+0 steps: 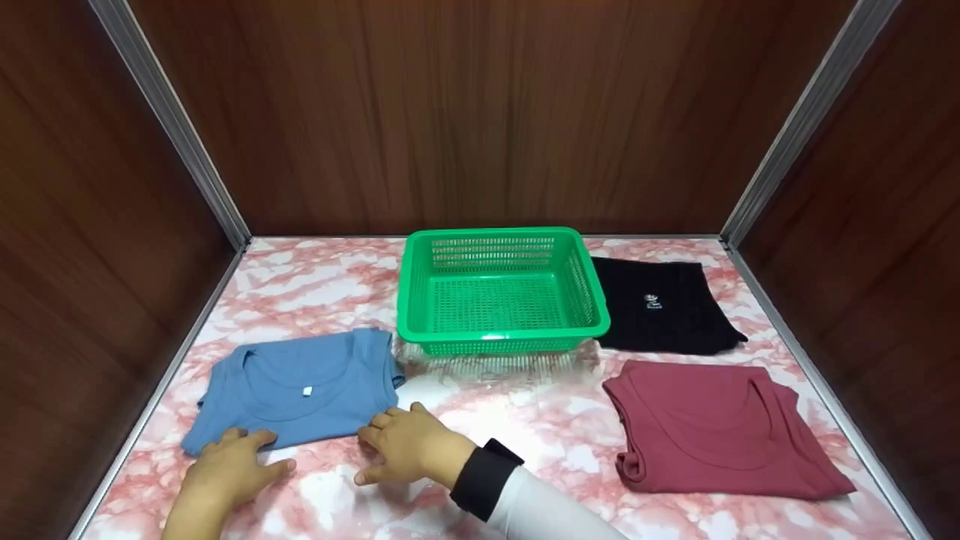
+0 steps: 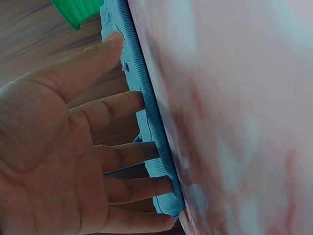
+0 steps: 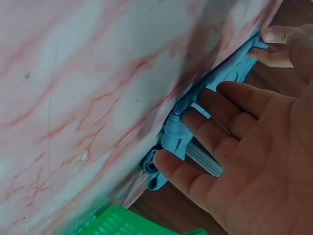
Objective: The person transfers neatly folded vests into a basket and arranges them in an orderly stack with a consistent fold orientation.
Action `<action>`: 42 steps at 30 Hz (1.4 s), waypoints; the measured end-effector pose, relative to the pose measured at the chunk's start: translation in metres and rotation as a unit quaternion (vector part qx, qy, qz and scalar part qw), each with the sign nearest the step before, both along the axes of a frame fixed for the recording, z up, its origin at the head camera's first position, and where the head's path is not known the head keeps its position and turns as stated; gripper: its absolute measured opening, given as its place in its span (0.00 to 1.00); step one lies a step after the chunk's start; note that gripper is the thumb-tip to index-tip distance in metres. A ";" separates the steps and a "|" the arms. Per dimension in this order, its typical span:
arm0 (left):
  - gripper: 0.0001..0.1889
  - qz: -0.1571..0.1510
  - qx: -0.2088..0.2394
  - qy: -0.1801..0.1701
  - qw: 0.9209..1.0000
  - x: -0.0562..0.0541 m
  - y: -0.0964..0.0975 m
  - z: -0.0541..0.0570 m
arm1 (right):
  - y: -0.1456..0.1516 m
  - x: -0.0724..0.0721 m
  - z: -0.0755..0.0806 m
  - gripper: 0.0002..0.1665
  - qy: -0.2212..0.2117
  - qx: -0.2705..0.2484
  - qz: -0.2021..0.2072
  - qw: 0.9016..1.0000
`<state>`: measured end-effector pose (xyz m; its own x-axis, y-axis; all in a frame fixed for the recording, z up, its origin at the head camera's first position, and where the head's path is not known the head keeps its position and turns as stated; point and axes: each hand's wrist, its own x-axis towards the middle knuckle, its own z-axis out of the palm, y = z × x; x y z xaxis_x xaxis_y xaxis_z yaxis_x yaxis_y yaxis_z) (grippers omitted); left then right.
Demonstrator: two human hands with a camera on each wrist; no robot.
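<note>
A folded blue shirt (image 1: 315,375) with a small white tag at its neck lies at the left of the table. On its near edge rests my left hand (image 1: 229,469), fingers spread and extended. The left wrist view shows those fingertips (image 2: 166,186) against the shirt's ribbed hem (image 2: 146,98). My right hand (image 1: 412,446) is at the shirt's near right corner, fingers loosely bent. In the right wrist view its fingertips (image 3: 164,159) come up to the shirt's edge (image 3: 178,127); whether each one touches cannot be told. Neither hand grips the cloth.
A green plastic basket (image 1: 502,336) with nothing in it stands at the back centre. To its right lies a folded black garment (image 1: 652,319), and nearer, a folded maroon shirt (image 1: 720,435). Wood-patterned panels (image 1: 480,112) enclose the marbled table on three sides.
</note>
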<state>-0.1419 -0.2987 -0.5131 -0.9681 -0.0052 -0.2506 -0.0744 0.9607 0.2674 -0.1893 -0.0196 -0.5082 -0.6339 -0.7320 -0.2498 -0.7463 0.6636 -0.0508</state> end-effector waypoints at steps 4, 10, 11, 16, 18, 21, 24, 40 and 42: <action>0.40 0.000 -0.003 -0.001 1.000 0.006 0.003 -0.001 | 0.003 0.006 0.000 0.46 0.000 0.002 0.005 1.000; 0.40 0.000 -0.006 0.001 1.000 0.018 0.007 -0.004 | 0.009 0.016 -0.001 0.46 -0.002 0.001 0.021 1.000; 0.40 0.000 -0.007 0.005 1.000 0.020 0.007 -0.005 | 0.010 0.017 -0.001 0.46 -0.006 0.001 0.023 1.000; 0.41 0.000 -0.010 0.004 1.000 0.028 0.011 -0.007 | 0.016 0.025 -0.001 0.45 -0.018 -0.008 0.024 1.000; 0.41 0.004 -0.010 -0.008 1.000 0.029 0.013 -0.008 | 0.020 0.029 -0.001 0.45 -0.018 -0.015 0.024 0.999; 0.42 0.015 -0.009 -0.027 0.999 0.033 0.015 -0.010 | 0.025 0.034 -0.002 0.44 -0.019 -0.021 0.028 0.999; 0.45 0.031 -0.004 -0.052 0.998 0.037 0.018 -0.012 | 0.030 0.040 -0.002 0.45 -0.016 -0.022 0.034 0.999; 0.46 0.075 -0.007 -0.127 0.989 0.047 0.038 -0.020 | 0.056 0.060 -0.007 0.44 -0.016 -0.036 0.037 0.999; 0.46 0.077 -0.008 -0.132 0.988 0.049 0.041 -0.021 | 0.058 0.062 -0.007 0.44 -0.019 -0.041 0.037 0.998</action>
